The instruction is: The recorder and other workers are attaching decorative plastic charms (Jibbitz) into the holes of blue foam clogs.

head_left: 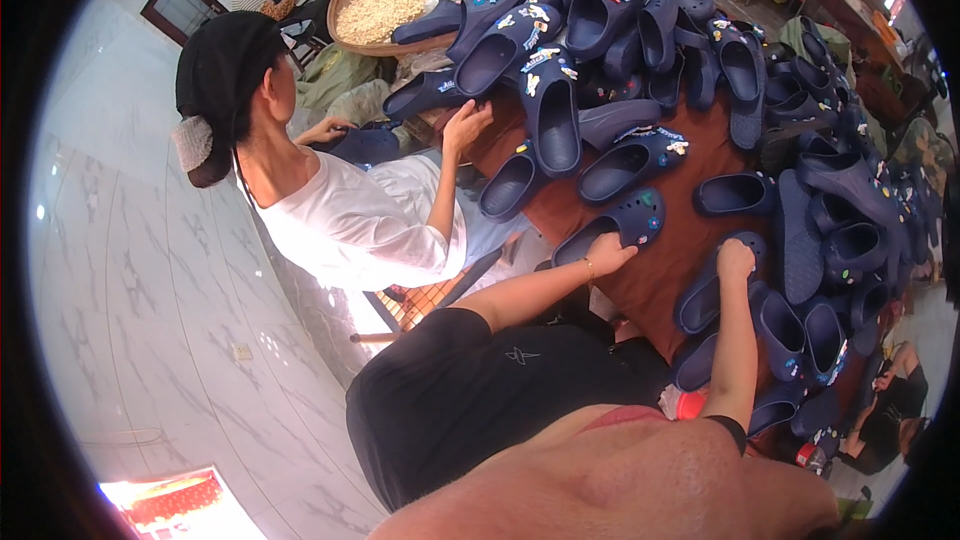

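Observation:
My left hand is closed on the side of a navy foam clog at the table's near edge. Small green and coloured charms dot the toe of that clog. Over to the right, my right hand grips the upper end of another navy clog, which lies lengthwise toward me. Its fingertips are partly hidden. Between the two hands shows the reddish-brown tabletop cover. Just beyond my left hand rests a clog with white and blue charms.
Piles of navy clogs cover the table's far side, with more heaped on the right. At my left a person in a white shirt sits holding a clog. Behind the pile stands a round basket of corn kernels. Another person sits lower right.

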`<state>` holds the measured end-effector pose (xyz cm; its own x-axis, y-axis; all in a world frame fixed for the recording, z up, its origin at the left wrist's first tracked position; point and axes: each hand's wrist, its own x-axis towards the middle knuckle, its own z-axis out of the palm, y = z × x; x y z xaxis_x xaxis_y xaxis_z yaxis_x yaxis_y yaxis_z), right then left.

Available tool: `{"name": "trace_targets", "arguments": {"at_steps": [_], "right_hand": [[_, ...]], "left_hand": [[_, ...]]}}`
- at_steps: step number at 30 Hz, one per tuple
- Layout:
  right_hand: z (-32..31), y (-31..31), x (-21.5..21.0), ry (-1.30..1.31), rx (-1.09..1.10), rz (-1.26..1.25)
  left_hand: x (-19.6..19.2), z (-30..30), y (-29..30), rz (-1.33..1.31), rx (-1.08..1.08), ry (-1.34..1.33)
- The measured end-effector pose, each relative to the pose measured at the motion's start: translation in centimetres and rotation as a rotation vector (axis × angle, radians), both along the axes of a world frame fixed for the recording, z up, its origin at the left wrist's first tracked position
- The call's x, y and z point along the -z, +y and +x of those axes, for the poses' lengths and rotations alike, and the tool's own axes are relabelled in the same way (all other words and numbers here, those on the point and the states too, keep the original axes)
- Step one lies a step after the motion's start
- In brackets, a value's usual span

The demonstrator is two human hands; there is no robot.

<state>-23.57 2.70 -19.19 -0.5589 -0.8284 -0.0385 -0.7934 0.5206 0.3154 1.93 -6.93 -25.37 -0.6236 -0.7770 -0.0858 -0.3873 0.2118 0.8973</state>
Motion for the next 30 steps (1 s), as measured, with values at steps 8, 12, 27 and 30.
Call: {"name": "trace_targets", "arguments": {"at_steps": [8, 12, 27, 30], "right_hand": [[0.5, 0.4, -2.5, -0.202, 0.091, 0.007], [-0.9, -0.2, -0.4, -0.099, 0.015, -0.064], [-0.2, -0.1, -0.4, -0.075, 0.021, 0.014], [-0.2, -0.3, -0.4, -0.063, 0.030, -0.002]], "left_hand": [[0.0, 0.1, -0.1, 0.064, 0.006, -0.078], [2.0, -1.4, -1.8, -0.059, -0.007, 0.009], [1.3, -0.2, 0.0, -0.011, -0.023, 0.018], [0.4, -0.2, 0.1, -0.034, -0.029, 0.051]]}}
